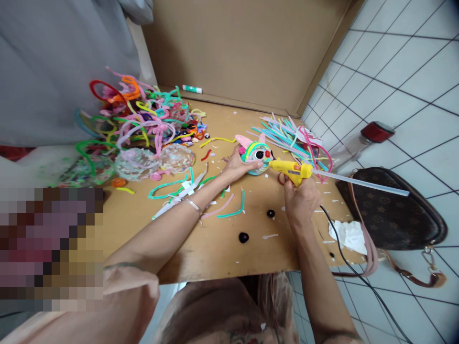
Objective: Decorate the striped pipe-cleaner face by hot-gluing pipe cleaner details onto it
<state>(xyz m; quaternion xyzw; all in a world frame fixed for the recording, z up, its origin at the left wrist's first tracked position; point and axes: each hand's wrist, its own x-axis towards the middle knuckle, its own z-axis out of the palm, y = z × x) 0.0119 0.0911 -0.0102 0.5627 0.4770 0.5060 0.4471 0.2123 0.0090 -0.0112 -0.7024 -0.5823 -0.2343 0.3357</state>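
Note:
My left hand [238, 166] is closed around a small round craft animal [258, 155] with pink ears, a striped band of yellow and teal, a large black-and-white eye and a red nose. In my right hand [303, 198] is a yellow hot glue gun [292, 169], its nozzle close against the animal's right side; whether it touches I cannot tell. A long clear glue stick [362, 182] juts out of the gun's rear. Below the hands, two black pieces [244, 237] lie on the wooden table [215, 258].
A tangled heap of pipe cleaners [143, 114] covers the left side, with clear plastic balls [136, 164] before it. Straight pipe cleaners [283, 136], a red-lidded bottle [362, 138] and a brown handbag [398, 210] are at right. A black cord [353, 267] trails downward. Cardboard [233, 52] stands behind.

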